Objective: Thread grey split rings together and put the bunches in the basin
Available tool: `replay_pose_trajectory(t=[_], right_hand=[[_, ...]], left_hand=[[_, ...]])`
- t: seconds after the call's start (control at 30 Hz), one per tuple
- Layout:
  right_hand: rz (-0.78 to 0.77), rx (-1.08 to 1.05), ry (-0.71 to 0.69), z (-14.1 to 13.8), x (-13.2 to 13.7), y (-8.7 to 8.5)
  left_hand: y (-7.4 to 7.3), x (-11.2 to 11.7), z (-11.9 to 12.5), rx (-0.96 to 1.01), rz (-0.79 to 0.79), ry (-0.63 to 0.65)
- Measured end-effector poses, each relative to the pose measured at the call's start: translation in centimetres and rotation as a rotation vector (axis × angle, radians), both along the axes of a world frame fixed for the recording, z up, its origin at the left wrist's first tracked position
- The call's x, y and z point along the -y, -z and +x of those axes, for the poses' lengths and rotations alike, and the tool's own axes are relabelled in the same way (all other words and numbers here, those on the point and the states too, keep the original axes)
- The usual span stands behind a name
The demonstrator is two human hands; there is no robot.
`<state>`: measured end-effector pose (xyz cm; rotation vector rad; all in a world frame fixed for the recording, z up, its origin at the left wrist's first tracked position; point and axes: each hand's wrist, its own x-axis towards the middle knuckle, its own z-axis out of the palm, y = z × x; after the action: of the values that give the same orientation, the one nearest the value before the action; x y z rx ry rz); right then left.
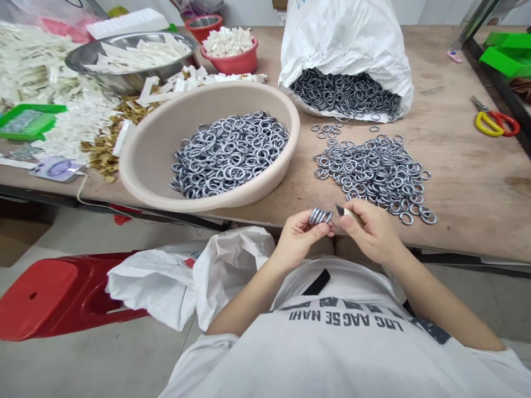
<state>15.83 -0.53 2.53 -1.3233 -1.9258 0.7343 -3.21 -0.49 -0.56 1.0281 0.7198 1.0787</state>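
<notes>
My left hand (pixel 298 239) pinches a small stack of grey metal rings (pixel 320 216) between thumb and fingers, just above the table's front edge. My right hand (pixel 369 231) holds a small pale piece with a black tip (pixel 344 213), close to the rings and apparently apart from them. A loose heap of the same rings (pixel 373 177) lies on the wooden table (pixel 468 204) just beyond my right hand. A wide beige plastic basin (pixel 166 149) full of rings (pixel 228 155) stands ahead and to the left.
A white sack (pixel 344 50) spills rings at the back. A steel bowl (pixel 128 58) and a red tub (pixel 228 58) hold white pieces. Yellow-and-red scissors (pixel 493 122) lie at the right. A red stool (pixel 62 293) and a white plastic bag (pixel 186 282) are below the table at my left.
</notes>
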Motion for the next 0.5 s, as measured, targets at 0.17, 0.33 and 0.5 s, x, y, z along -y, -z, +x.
replay_pose_trajectory(t=[0.17,0.33,0.5], right_hand=[[0.084,0.198,-0.069,-0.3,1.2,-0.5],[0.108,0.233,-0.091,-0.6,1.5,-0.5],[0.055,0.226,-0.066,-0.2,0.9,0.1]], left_hand=[[-0.2,0.0,-0.1,-0.046,0.046,-0.044],[0.1,0.0,-0.1,-0.100,0.073,-0.055],[0.0,0.5,-0.3,-0.135,0.113,-0.062]])
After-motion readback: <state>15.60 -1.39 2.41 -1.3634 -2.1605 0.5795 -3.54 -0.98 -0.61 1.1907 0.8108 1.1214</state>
